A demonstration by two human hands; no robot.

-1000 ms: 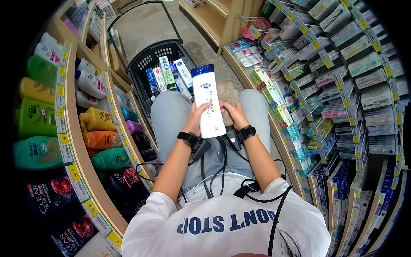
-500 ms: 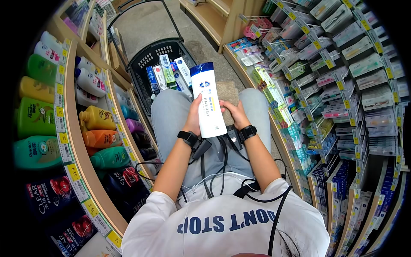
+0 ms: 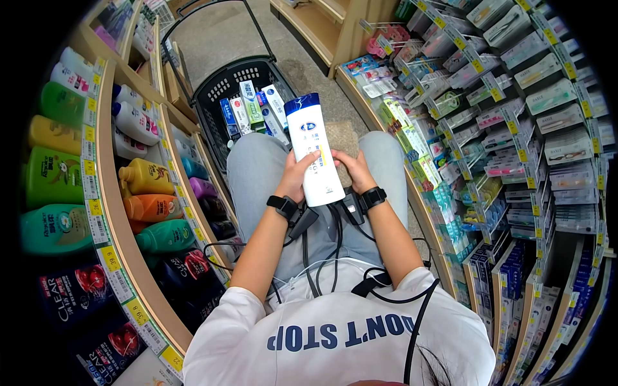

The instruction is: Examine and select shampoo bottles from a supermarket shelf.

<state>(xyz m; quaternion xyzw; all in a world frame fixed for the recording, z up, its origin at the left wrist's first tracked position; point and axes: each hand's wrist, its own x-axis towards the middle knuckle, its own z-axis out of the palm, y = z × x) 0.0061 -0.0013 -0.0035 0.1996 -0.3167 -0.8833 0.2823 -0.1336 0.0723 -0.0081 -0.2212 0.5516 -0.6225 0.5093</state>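
A white shampoo bottle [image 3: 309,136] with a blue cap stands between my hands above my lap, its printed front facing me. My left hand [image 3: 299,172] grips its left side, with the thumb lying across the label. On the opposite edge, my right hand [image 3: 356,168] holds the bottle with its fingertips. Both hands are closed on it, and the fingers behind it are hidden. Beyond my knees is a black shopping basket [image 3: 205,91] holding several toothpaste boxes [image 3: 253,114].
Shelves on the left carry shampoo bottles, among them a green bottle [image 3: 55,177] and an orange bottle [image 3: 153,208]. Racks of toothbrush packs [image 3: 552,96] line the right. Black cables [image 3: 315,257] run over my lap. A wooden shelf unit [image 3: 309,32] stands ahead.
My left thumb has moved from the bottle's edge onto its front label. The bottle has tilted slightly, its lower end shifting right.
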